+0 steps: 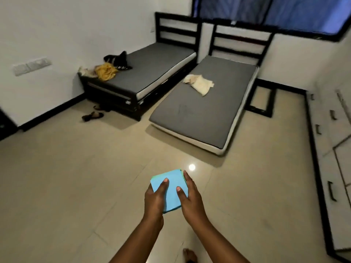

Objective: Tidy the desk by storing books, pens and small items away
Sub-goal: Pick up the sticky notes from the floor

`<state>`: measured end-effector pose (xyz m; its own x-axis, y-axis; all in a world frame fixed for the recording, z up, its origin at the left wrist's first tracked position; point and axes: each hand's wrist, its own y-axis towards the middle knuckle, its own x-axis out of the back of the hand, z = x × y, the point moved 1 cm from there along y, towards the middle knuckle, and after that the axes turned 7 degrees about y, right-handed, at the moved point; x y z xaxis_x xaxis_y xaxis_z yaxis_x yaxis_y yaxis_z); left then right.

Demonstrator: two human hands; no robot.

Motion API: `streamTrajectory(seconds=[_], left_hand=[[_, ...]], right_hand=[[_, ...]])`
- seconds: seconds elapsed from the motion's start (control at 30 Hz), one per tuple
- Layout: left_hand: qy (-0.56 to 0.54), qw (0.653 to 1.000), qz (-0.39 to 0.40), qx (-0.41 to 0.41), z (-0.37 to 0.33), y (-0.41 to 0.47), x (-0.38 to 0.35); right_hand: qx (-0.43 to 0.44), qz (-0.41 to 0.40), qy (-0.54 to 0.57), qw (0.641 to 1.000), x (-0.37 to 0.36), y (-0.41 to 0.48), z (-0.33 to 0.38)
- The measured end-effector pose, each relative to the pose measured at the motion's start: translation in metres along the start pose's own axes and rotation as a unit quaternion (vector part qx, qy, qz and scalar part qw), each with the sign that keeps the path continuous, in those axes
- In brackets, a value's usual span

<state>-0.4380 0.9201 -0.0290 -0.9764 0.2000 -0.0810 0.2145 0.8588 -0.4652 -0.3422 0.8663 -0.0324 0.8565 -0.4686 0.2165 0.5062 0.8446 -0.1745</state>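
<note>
Both hands carry blue paper pad [171, 188] over floor: left hand [154, 200], right hand [190, 194] pinch opposite edges, thumbs on top, keeping sheets squared for storing.

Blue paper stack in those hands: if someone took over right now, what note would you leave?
Left grip: holds the blue paper stack by its left side, thumb on top.
Right grip: holds its right side, thumb on top.
Stack: above the tiled floor; white drawer unit to the right.
Done: stack is in hand.
Left: store it; desk not in view.
</note>
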Motion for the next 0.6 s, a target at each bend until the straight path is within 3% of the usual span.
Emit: streamTrajectory(seconds=[0.2, 0.33, 0.6], left_hand=[[0.071, 0.977, 0.202, -0.003, -0.01, -0.064, -0.031], [0.116, 0.933, 0.339, -0.015, -0.009, -0.122, -0.091], [0.173, 0.83, 0.53, -0.027, 0.05, -0.253, -0.235]], right_hand=[[-0.024, -0.175, 0.126, 0.976, 0.052, -0.083, 0.014], [-0.002, -0.336, 0.179, 0.925, 0.119, -0.146, 0.019], [-0.037, -0.525, 0.155, 0.836, 0.259, -0.266, -0.017]])
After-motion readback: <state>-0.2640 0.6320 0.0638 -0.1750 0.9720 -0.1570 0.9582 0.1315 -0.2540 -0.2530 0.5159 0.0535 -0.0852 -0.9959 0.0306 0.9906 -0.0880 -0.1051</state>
